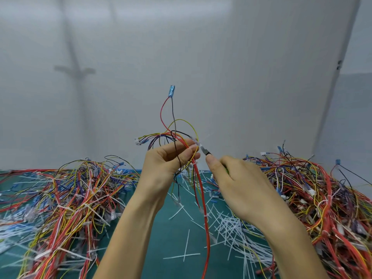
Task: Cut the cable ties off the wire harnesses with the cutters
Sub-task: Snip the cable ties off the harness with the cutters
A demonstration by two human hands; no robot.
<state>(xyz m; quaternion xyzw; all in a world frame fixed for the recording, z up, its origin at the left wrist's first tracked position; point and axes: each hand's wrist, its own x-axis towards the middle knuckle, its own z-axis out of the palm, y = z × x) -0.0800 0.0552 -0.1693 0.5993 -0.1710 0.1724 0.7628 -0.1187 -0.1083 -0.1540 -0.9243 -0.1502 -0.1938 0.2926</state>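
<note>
On the green desk (175,234), piles (76,198) of wire harnesses lie on both sides of the left hand (167,160), which holds one harness (175,135) up, its fingers (189,152) curled and pinching the wires. The right hand (239,184), just right of the left hand, has its fingers (212,162) closed round the cutters (206,152), with the tip at the white cable tie (198,144) beside the left fingertips. I think it is best to take only the tie between the blades and keep wires and fingertips out.

A green tabletop (171,238) carries a tangled heap of wire harnesses (70,198) on the left, another heap (322,198) on the right, and cut white cable ties (231,224) scattered between.
</note>
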